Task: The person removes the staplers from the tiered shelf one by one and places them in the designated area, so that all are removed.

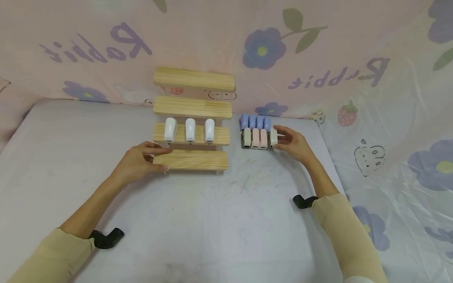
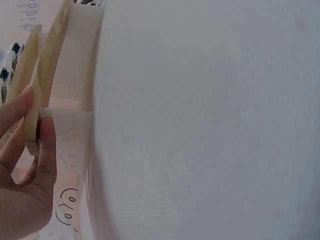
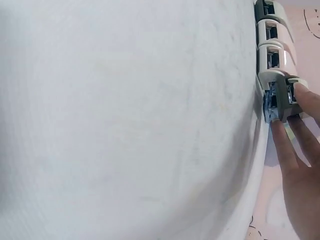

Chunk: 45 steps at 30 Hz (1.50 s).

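Observation:
My left hand (image 1: 136,163) grips the left end of the lowest wooden board (image 1: 192,160) of a stepped display rack. In the left wrist view, the fingers (image 2: 46,145) lie on both faces of that board (image 2: 47,65). Three white mini staplers (image 1: 190,130) stand in a row on the board above. Over to the right, my right hand (image 1: 293,145) pinches a grey-green mini stapler (image 1: 273,137) between thumb and fingers. It is at the right end of a front row with two pink staplers (image 1: 255,138) and another grey-green stapler (image 1: 247,138). The right wrist view shows the held stapler (image 3: 286,97) raised beside the row.
Behind the front row stand several blue staplers (image 1: 252,122). The rack's upper two boards (image 1: 192,107) carry nothing. A white-covered table (image 1: 212,228) lies under everything, with a printed rabbit-and-flower curtain (image 1: 205,35) hanging behind and to the right.

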Tool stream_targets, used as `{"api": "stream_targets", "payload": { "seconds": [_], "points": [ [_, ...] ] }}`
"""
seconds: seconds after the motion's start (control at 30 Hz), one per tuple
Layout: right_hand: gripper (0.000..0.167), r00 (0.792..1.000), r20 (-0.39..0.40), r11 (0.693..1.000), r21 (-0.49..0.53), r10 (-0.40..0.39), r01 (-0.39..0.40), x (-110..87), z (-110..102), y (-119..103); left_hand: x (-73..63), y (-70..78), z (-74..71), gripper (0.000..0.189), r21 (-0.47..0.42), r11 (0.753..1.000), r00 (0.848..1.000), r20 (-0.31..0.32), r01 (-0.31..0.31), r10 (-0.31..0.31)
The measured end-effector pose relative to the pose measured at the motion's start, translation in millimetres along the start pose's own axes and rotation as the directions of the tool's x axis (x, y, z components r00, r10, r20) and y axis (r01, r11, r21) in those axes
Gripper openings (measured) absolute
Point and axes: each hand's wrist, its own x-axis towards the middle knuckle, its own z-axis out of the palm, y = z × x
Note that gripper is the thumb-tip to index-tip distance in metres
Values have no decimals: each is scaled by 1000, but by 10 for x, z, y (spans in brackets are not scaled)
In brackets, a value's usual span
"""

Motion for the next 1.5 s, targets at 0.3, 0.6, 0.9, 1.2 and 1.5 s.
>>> {"api": "stream_targets", "payload": {
  "seconds": [0.3, 0.6, 0.9, 1.2, 1.5],
  "points": [
    [71, 999, 46, 999, -42, -7, 9, 47, 35, 73, -7, -50, -25, 57, -119, 993, 998, 69, -1, 9],
    [69, 997, 55, 998, -39, -48, 50, 94, 41, 140, -10, -46, -23, 55, -139, 990, 997, 66, -20, 29],
    [69, 999, 41, 999, -26, -31, 32, 94, 31, 200, -20, -19, -55, 57, -171, 985, 995, 101, 7, 10],
    [68, 999, 49, 1000, -6, -23, 24, 26, 54, 58, -26, -25, -53, 55, -195, 981, 995, 99, -15, 35],
    [61, 999, -46, 998, -69, 13, -16, 7, 30, 13, -21, -36, -56, 56, -198, 980, 995, 99, -7, 27]
  ]
}}
